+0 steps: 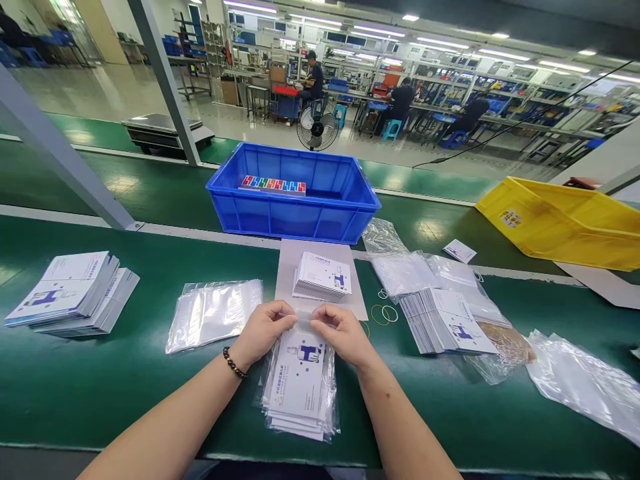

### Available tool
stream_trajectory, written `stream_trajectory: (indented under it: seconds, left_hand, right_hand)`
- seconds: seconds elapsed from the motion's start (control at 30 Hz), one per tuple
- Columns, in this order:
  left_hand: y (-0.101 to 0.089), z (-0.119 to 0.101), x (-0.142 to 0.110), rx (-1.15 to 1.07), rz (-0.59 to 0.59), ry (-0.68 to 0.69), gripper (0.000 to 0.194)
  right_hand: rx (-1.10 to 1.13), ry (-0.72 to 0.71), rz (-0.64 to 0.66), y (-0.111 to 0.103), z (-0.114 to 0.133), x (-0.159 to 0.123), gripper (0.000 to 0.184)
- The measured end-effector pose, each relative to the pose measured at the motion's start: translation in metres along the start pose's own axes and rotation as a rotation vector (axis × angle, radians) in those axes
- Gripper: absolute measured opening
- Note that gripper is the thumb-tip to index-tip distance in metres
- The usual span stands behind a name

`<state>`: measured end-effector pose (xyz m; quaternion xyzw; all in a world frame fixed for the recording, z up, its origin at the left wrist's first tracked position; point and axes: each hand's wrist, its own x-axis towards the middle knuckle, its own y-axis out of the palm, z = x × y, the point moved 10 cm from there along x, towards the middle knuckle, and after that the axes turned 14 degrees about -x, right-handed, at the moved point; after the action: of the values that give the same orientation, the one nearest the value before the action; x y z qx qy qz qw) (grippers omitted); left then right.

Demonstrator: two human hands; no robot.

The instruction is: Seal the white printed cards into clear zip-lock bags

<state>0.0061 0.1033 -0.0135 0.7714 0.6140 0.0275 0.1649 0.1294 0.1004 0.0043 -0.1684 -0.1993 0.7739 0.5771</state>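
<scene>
My left hand (pixel 263 330) and my right hand (pixel 340 332) both pinch the top edge of a clear plastic bag (pixel 300 383) that lies flat on the green belt (pixel 125 373). Inside the bag is a stack of white booklets with a blue figure printed on the cover. A bead bracelet (pixel 233 363) is on my left wrist. Just beyond my fingers a small stack of the same booklets (pixel 323 275) rests on a grey card (pixel 295 257).
A pile of empty clear bags (pixel 213 312) lies left of my hands, a larger booklet stack (pixel 73 292) far left. To the right are fanned booklets (pixel 447 321), more bags (pixel 585 381) and rubber bands (pixel 384 313). A blue bin (pixel 295 217) stands behind, a yellow bin (pixel 565 223) at right. People sit at distant benches.
</scene>
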Motion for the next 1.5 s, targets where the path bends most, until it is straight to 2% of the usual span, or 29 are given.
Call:
stream_trajectory:
  seconds: [0.17, 0.4, 0.6, 0.7, 0.83, 1.03, 1.2, 1.3, 1.5]
  left_hand:
    - [-0.005, 0.001, 0.002, -0.046, 0.009, -0.018, 0.023]
    - [-0.015, -0.005, 0.001, 0.053, -0.086, 0.036, 0.02]
    - [-0.007, 0.0, 0.001, 0.029, -0.023, -0.014, 0.021]
    - [-0.004, 0.0, 0.0, 0.056, -0.004, -0.035, 0.02]
    - [-0.004, -0.005, 0.0, 0.091, -0.021, 0.003, 0.017]
    - [0.009, 0.002, -0.002, 0.101, 0.057, -0.03, 0.013]
    - [0.009, -0.002, -0.002, 0.106, 0.032, 0.013, 0.01]
    - [0.01, -0.001, -0.002, 0.088, 0.038, 0.007, 0.01]
    - [0.013, 0.006, -0.003, 0.089, 0.063, 0.011, 0.009]
  right_hand:
    - [0.01, 0.078, -0.032, -0.008, -0.011, 0.001, 0.011]
    - [0.014, 0.085, -0.024, -0.006, -0.011, 0.003, 0.01]
    - [-0.048, 0.038, -0.062, -0.008, -0.004, 0.002, 0.013]
    - [-0.01, 0.046, -0.022, -0.003, -0.002, 0.001, 0.012]
    - [0.026, 0.073, 0.016, 0.004, -0.005, 0.0, 0.011]
    - [-0.02, 0.048, 0.023, 0.008, 0.0, 0.0, 0.014]
    - [0.033, 0.052, 0.072, 0.012, 0.002, -0.001, 0.016]
    - [-0.016, 0.049, 0.028, 0.009, 0.002, -0.001, 0.018]
    - [-0.168, -0.063, 0.006, 0.01, 0.017, -0.002, 0.018]
